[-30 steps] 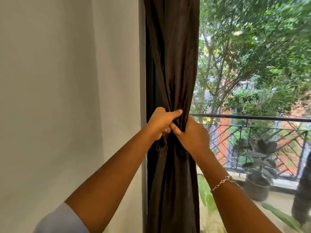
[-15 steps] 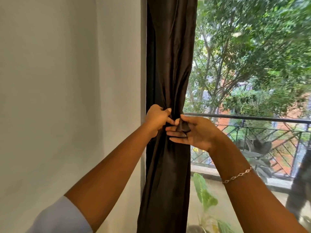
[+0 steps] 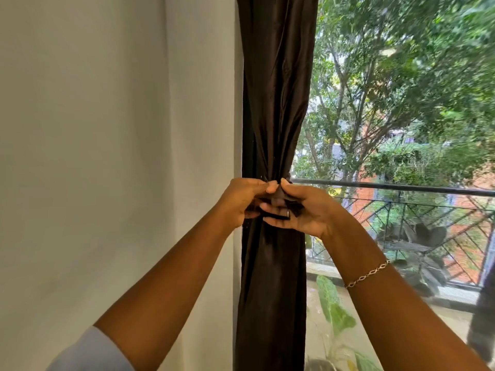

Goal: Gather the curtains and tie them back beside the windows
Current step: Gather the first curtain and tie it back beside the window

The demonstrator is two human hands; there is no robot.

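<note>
A dark brown curtain [image 3: 276, 89] hangs gathered into a narrow bundle at the left edge of the window [image 3: 401, 116]. It is cinched at mid height by a dark tie-back band [image 3: 280, 196]. My left hand [image 3: 241, 202] pinches the band from the left side. My right hand [image 3: 302, 210], palm turned toward me with a ring on one finger, pinches the band's end from the right. Both hands meet in front of the curtain's waist, and the band is mostly hidden by my fingers.
A plain white wall [image 3: 107, 156] fills the left half. Outside the glass are trees, a black balcony railing [image 3: 401, 188] and potted plants [image 3: 334, 311]. A chain bracelet [image 3: 367, 274] sits on my right wrist.
My right hand has turned from gripping the curtain to palm-up, pinching the band's end. The curtain bundle is drawn in tighter at the waist, and the view has shifted slightly.
</note>
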